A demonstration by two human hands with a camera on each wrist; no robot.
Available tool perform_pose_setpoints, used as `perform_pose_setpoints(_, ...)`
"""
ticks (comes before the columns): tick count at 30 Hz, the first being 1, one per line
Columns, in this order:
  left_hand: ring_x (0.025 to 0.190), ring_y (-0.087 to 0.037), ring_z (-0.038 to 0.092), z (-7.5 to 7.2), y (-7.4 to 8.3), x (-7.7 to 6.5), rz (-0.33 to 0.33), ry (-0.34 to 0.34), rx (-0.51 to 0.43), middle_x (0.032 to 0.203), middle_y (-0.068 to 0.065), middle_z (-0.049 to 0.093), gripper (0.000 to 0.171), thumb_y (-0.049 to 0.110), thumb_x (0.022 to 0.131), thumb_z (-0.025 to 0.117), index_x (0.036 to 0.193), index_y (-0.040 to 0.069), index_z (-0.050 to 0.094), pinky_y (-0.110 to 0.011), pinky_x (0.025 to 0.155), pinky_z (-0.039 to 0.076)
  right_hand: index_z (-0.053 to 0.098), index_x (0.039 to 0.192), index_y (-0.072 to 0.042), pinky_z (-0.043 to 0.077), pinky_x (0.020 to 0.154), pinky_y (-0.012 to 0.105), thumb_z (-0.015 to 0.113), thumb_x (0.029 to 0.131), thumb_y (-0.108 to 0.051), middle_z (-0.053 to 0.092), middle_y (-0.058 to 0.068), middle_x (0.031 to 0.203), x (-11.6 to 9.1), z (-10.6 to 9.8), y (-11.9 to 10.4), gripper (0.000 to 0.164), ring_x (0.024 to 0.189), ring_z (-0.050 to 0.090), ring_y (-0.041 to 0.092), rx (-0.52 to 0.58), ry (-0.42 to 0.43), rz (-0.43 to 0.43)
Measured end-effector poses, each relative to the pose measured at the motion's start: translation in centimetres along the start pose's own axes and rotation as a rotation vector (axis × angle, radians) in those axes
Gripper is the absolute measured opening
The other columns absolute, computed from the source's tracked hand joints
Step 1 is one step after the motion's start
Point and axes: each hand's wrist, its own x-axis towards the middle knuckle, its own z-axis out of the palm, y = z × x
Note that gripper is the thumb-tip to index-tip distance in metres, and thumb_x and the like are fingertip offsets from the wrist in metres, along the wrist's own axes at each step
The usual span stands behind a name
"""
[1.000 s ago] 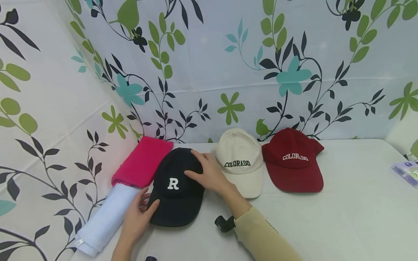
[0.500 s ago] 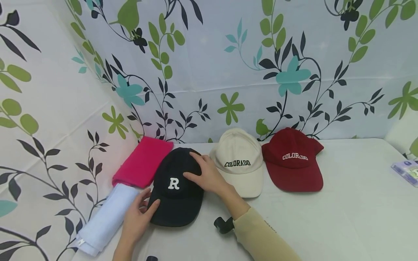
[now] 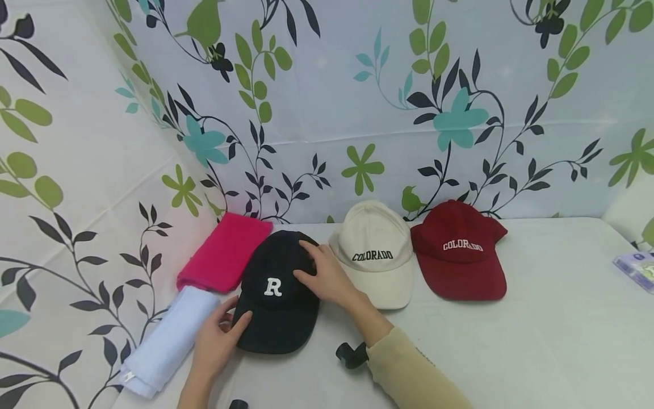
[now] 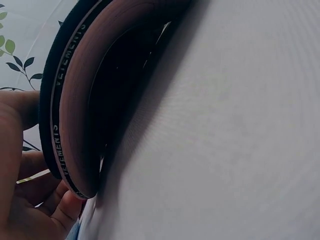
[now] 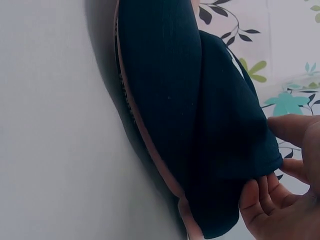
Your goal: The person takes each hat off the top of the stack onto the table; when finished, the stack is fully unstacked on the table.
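Observation:
A black baseball cap (image 3: 278, 318) with a white R on its front lies on the white table, brim toward me. My left hand (image 3: 214, 338) holds the brim's left edge, thumb on top; in the left wrist view the fingers (image 4: 65, 207) curl at the brim's lined underside (image 4: 82, 90). On the other side, my right hand (image 3: 332, 275) grips the right of the crown between thumb and fingers. The right wrist view shows those fingertips (image 5: 250, 195) against the dark cloth (image 5: 230, 125). Beside that hand sits a cream cap (image 3: 375, 272) lettered COLORADO, partly behind it.
A dark red COLORADO cap (image 3: 460, 255) stands right of the cream one. Left of the black cap lie a folded pink cloth (image 3: 225, 253) and a rolled light blue cloth (image 3: 174, 338). A purple packet (image 3: 636, 270) is at the far right. Leaf-patterned fabric (image 3: 317, 85) hangs behind.

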Motion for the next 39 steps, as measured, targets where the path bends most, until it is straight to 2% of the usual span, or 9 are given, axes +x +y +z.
perform_pose_setpoints(12,0.094,-0.027,0.060,-0.1,-0.2,0.0,0.015,-0.012,-0.028,0.131,-0.019,0.061,0.061,0.025,0.092,0.076,0.143,-0.001,0.054,-0.021,0.074,0.049,0.043,0.153,-0.009,0.049,0.093,0.041,0.068,0.095,-0.015,0.053,0.014,0.119,-0.3,0.3,-0.4,0.063,0.103,0.053,0.025,0.039,0.006,0.017)
perform_pose_setpoints(22,0.105,-0.029,0.057,-0.1,0.2,0.0,0.011,-0.017,-0.068,0.138,-0.020,0.057,0.066,0.022,0.092,0.077,0.147,-0.001,0.049,-0.016,0.077,0.049,0.046,0.151,-0.010,0.050,0.090,0.041,0.068,0.095,-0.010,0.055,0.015,0.118,-0.4,0.3,-0.8,0.060,0.099,0.054,0.024,0.047,0.036,0.014)
perform_pose_setpoints(30,0.100,-0.025,0.054,0.2,0.1,-0.1,0.094,0.044,-0.125,0.133,-0.019,0.060,0.065,0.017,0.089,0.079,0.145,-0.002,0.052,-0.008,0.074,0.045,0.048,0.150,-0.009,0.047,0.079,0.035,0.068,0.095,-0.007,0.052,0.008,0.105,-0.4,0.0,-1.2,0.058,0.089,0.049,0.020,0.064,0.056,-0.020)
perform_pose_setpoints(39,0.097,-0.019,0.054,0.5,0.3,-0.2,0.134,0.076,-0.180,0.132,-0.015,0.062,0.061,0.013,0.087,0.081,0.142,0.001,0.057,-0.008,0.073,0.047,0.050,0.147,-0.005,0.047,0.083,0.038,0.065,0.096,-0.003,0.054,0.010,0.107,-0.5,-0.5,-1.5,0.053,0.091,0.050,0.023,0.069,0.099,-0.027)
